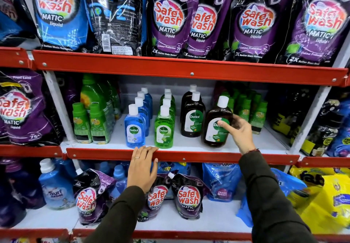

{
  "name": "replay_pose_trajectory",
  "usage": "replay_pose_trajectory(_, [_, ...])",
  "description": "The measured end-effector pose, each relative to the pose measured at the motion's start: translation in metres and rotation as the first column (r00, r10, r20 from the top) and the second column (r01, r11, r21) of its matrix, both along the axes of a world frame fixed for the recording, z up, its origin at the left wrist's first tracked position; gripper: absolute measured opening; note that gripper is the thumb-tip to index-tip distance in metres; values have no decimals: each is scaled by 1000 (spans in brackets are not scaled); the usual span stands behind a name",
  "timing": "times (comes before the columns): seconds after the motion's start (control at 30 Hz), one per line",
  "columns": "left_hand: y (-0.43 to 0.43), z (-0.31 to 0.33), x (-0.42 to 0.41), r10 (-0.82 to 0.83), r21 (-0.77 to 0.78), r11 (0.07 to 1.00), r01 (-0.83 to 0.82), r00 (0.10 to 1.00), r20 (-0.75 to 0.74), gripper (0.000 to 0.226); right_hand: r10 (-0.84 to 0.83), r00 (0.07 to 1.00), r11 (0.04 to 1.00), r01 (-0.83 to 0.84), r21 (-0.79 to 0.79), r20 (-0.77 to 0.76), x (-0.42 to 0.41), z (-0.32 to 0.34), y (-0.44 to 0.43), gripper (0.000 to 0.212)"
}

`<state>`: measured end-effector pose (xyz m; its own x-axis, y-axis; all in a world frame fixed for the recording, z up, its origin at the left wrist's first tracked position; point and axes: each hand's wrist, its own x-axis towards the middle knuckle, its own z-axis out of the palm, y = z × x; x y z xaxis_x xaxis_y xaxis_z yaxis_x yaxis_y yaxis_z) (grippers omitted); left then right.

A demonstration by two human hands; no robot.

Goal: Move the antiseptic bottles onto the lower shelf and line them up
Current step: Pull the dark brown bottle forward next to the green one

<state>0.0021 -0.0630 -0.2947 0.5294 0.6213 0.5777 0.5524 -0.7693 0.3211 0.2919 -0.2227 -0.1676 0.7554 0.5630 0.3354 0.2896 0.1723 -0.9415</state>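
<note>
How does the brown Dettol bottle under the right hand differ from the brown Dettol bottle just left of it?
The held brown Dettol bottle leans to the right, gripped by the right hand; the neighbouring brown Dettol bottle stands upright and untouched. The held one sits nearer the shelf edge with fingers covering part of its label; the neighbour's label is fully visible. Both have white caps and green-and-white labels.

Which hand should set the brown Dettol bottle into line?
Right. The right hand already grips the tilted brown bottle; the left hand rests flat on the red shelf edge.
</note>
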Motion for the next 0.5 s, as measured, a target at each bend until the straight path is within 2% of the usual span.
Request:
replay_pose_trajectory(0.1, [-1, 0, 0, -2, 3, 1000, 2, 1000, -1, 44, 59, 998, 998, -58, -31, 20, -15, -3, 17, 46])
replay_pose_trajectory(0.23, [1, -1, -1, -12, 7, 1000, 12, 1000, 1, 44, 96, 994, 993, -92, -78, 48, -29, -5, 35, 35])
replay_pose_trajectory(0.5, [1, -1, 0, -3, 10, 1000, 3, 1000, 6, 44, 141, 988, 984, -133, -116, 64, -39, -8, 48, 40])
